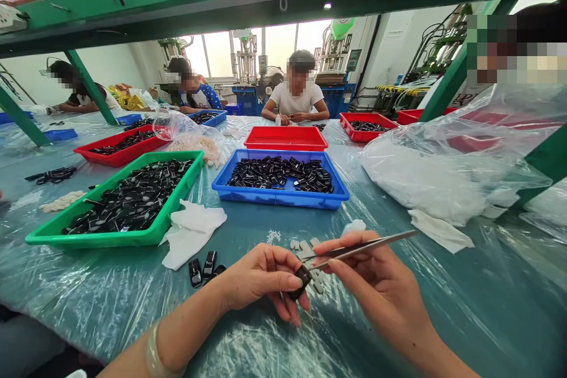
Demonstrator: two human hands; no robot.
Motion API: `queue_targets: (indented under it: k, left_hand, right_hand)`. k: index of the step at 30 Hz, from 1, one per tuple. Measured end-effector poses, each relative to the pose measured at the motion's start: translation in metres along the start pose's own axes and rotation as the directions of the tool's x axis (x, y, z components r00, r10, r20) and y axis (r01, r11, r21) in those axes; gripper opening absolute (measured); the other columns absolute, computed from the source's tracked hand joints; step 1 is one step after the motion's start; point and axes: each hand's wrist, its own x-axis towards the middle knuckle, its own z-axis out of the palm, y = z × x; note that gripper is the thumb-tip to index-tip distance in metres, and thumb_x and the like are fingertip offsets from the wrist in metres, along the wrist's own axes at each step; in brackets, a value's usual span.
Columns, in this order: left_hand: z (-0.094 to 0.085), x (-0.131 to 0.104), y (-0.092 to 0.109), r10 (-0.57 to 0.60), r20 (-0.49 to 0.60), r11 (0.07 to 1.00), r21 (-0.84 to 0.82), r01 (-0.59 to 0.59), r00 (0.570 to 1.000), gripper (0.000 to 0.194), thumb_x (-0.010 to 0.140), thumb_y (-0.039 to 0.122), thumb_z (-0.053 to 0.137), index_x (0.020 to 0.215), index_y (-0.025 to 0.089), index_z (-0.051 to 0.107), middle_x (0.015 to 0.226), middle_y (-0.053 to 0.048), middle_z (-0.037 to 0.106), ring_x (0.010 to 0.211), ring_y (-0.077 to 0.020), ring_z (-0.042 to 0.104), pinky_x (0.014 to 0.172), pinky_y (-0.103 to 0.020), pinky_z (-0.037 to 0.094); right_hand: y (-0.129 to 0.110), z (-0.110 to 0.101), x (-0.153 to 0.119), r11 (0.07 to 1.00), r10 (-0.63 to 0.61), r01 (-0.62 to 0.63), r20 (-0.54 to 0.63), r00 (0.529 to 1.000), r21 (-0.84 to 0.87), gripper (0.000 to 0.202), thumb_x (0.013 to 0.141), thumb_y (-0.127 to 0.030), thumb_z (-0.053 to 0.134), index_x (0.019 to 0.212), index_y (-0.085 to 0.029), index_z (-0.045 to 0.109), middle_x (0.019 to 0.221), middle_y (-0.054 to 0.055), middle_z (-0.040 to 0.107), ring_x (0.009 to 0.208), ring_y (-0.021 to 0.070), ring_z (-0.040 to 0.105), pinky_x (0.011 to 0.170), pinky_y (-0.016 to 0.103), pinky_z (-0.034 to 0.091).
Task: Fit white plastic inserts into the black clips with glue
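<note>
Small black plastic part (302, 279): lower centre of the frame, pinched between thumb and fingers of the left hand (261, 280), just above the plastic-covered bench (443, 307).

Head view:
- Right hand (376, 283): lower centre-right, closed on metal tweezers (363, 246); the tips point left, at or just beside the black part.
- Small grey parts (305, 248): on the bench directly behind the two hands.
- Two loose black parts (202, 269): lower left of centre, just left of the left hand.
- White cloth (190, 233): beside the green tray's near corner.
- Green tray (110, 238): left of centre, filled with black parts.
- Blue tray (279, 198): centre, black parts inside.
- Red tray (286, 144): just behind the blue tray.
- Clear plastic bag (443, 171): right side, crumpled, white contents.
- Three people: seated across the bench, upper left to upper centre.
</note>
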Motion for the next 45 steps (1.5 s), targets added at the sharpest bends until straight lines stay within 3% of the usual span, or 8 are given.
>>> queue_targets:
  k: [7, 18, 25, 30, 34, 38, 41, 45]
  left_hand:
    - [-0.001, 0.001, -0.002, -0.007, 0.031, 1.000, -0.029, 0.008, 1.000, 0.023, 0.073, 0.029, 0.068, 0.085, 0.011, 0.059, 0.071, -0.008, 0.070, 0.053, -0.0157, 0.068, 0.043, -0.016, 0.050]
    - [0.000, 0.001, 0.000, 0.005, 0.019, 0.996, -0.085, -0.004, 1.000, 0.024, 0.073, 0.030, 0.068, 0.085, 0.010, 0.061, 0.069, -0.008, 0.069, 0.049, -0.0150, 0.066, 0.040, -0.015, 0.049]
    - [0.001, 0.001, -0.002, -0.009, -0.009, 0.997, -0.077, 0.008, 1.000, 0.024, 0.072, 0.030, 0.069, 0.082, 0.010, 0.060, 0.067, -0.008, 0.069, 0.050, -0.0153, 0.066, 0.040, -0.015, 0.049]
    - [0.002, -0.001, 0.003, 0.046, -0.063, 0.996, -0.075, -0.050, 0.997, 0.024, 0.070, 0.028, 0.070, 0.082, 0.010, 0.062, 0.081, -0.010, 0.069, 0.055, -0.0152, 0.068, 0.044, -0.015, 0.050]
    - [0.004, -0.001, 0.005, 0.050, -0.068, 0.994, -0.091, -0.056, 0.996, 0.028, 0.068, 0.029, 0.073, 0.087, 0.010, 0.064, 0.075, -0.006, 0.067, 0.055, -0.0164, 0.068, 0.044, -0.016, 0.051]
    - [0.005, -0.001, 0.004, 0.032, -0.043, 0.997, -0.065, -0.034, 0.999, 0.027, 0.068, 0.029, 0.072, 0.084, 0.010, 0.065, 0.094, -0.011, 0.067, 0.057, -0.0155, 0.068, 0.045, -0.016, 0.051]
    - [0.007, 0.000, 0.004, 0.028, -0.096, 0.999, -0.038, -0.031, 0.995, 0.025, 0.068, 0.026, 0.072, 0.085, 0.009, 0.067, 0.091, -0.011, 0.068, 0.060, -0.0154, 0.069, 0.048, -0.015, 0.050]
    - [0.012, 0.001, 0.005, 0.012, -0.161, 1.000, -0.011, -0.014, 0.987, 0.027, 0.061, 0.018, 0.076, 0.086, 0.010, 0.067, 0.082, -0.008, 0.068, 0.064, -0.0174, 0.069, 0.054, -0.018, 0.052]
  right_hand:
    - [0.007, -0.005, -0.001, 0.989, -0.104, 0.114, 0.111, 0.988, -0.089, 0.017, 0.083, -0.014, 0.058, 0.095, -0.026, 0.058, 0.090, 0.001, 0.066, 0.075, 0.0138, 0.068, 0.065, 0.022, 0.055]
    - [0.022, -0.005, -0.009, 0.892, -0.371, 0.419, 0.255, 0.893, -0.170, 0.037, 0.086, -0.003, 0.045, 0.110, -0.031, 0.042, 0.103, 0.002, 0.061, 0.099, 0.0177, 0.063, 0.081, 0.032, 0.055]
    - [0.017, -0.004, -0.006, 0.966, -0.256, 0.257, 0.086, 0.963, -0.001, 0.026, 0.089, -0.010, 0.045, 0.104, -0.031, 0.046, 0.103, 0.001, 0.060, 0.087, 0.0172, 0.068, 0.072, 0.033, 0.060]
    - [0.010, -0.005, 0.002, 0.992, -0.117, 0.117, -0.008, 0.993, 0.044, 0.016, 0.088, -0.017, 0.052, 0.098, -0.028, 0.049, 0.098, 0.001, 0.062, 0.079, 0.0176, 0.070, 0.070, 0.033, 0.061]
    - [0.009, -0.003, 0.001, 0.998, -0.043, 0.042, 0.019, 0.999, 0.049, 0.008, 0.086, -0.022, 0.054, 0.094, -0.025, 0.054, 0.094, 0.002, 0.064, 0.076, 0.0185, 0.069, 0.069, 0.033, 0.060]
    - [0.011, -0.008, 0.002, 0.993, -0.070, 0.083, 0.144, 0.987, -0.089, 0.011, 0.085, -0.023, 0.055, 0.095, -0.024, 0.061, 0.091, 0.004, 0.066, 0.078, 0.0188, 0.068, 0.064, 0.029, 0.058]
    - [0.008, -0.014, 0.008, 0.990, -0.036, 0.045, 0.068, 0.997, -0.136, 0.009, 0.083, -0.025, 0.058, 0.091, -0.024, 0.064, 0.089, 0.004, 0.067, 0.078, 0.0173, 0.065, 0.064, 0.026, 0.056]
    - [0.004, -0.016, 0.013, 0.991, 0.124, -0.122, -0.036, 0.992, 0.056, 0.008, 0.080, -0.030, 0.063, 0.085, -0.024, 0.062, 0.087, 0.003, 0.068, 0.081, 0.0179, 0.065, 0.071, 0.029, 0.055]
